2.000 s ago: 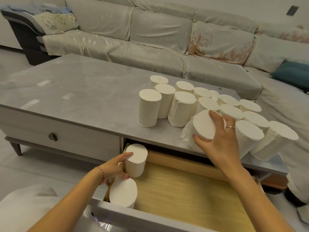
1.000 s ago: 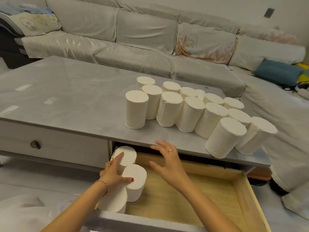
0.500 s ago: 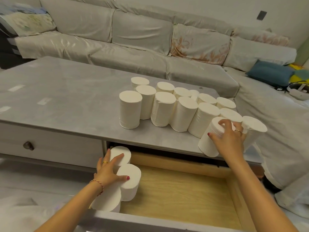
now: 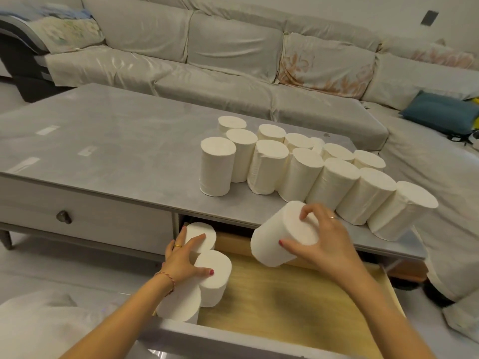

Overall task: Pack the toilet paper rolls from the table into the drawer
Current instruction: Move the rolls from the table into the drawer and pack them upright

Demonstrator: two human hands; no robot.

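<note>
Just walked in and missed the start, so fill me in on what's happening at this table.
A person is packing toilet paper rolls into the open drawer under the table. The right hand grips one tilted roll in the air above the drawer. The left hand rests on the three rolls standing at the drawer's left end. A cluster of upright rolls waits on the tabletop.
</note>
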